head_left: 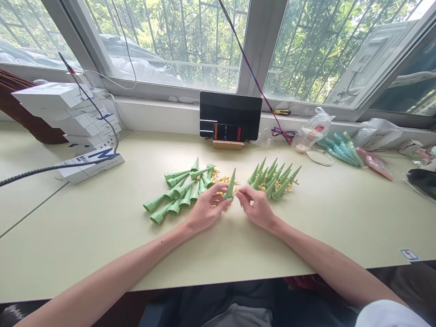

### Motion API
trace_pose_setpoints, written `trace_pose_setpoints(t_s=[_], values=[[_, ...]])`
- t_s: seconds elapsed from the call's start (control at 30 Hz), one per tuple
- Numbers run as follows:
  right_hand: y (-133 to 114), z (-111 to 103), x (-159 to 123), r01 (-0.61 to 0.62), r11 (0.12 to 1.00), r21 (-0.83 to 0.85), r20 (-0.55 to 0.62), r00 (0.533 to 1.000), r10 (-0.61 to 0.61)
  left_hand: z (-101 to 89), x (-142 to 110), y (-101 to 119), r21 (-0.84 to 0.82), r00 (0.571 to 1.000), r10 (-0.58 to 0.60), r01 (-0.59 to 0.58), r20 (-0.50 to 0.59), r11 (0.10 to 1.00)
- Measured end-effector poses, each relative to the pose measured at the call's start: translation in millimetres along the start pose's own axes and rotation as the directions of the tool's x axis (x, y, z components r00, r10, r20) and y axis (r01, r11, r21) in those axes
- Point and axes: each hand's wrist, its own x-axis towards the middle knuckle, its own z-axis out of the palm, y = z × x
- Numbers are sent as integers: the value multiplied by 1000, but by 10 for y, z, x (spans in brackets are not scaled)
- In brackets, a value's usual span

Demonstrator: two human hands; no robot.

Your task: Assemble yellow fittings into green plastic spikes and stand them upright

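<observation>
Upright between the fingertips of my left hand is a green cone-shaped plastic spike. My right hand is closed in a pinch close to its right side, where a small yellow plastic piece shows at the fingertips. Left of my hands lies a loose pile of similar green spikes, most on their sides with hollow ends toward me. Small yellow pieces are scattered behind my left hand. Beyond my right hand stands a group of green spikes, points up, with yellow pieces sticking out from them.
A phone showing a timer leans on a black screen at the back. White boxes are stacked at left, with a dark cable crossing there. Plastic bags and a screwdriver lie along the back right.
</observation>
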Motion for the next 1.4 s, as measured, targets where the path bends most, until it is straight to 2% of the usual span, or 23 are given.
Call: trace_pose_setpoints(t_s=[0.23,0.37,0.57,0.73,0.9,1.4], values=[[19,4,1,27,998,-51,-1,1000,-28,1,4,-15,58,999,45,-44,0,997],[20,5,0,13,999,-52,-4,1000,-13,3,1,-4,62,1000,31,-31,0,998],[-19,0,-3,-33,999,16,-14,999,33,10,11,39,-90,999,-54,53,-9,995],[-42,0,-2,25,1000,18,-48,999,-24,1,27,106,-186,990,-136,126,-45,974],[-26,0,-1,44,998,33,-48,998,-42,-10,28,116,-220,985,-166,152,-48,964],[27,15,-16,50,999,21,-75,996,-48,-24,13,24,-105,999,-44,44,0,994]])
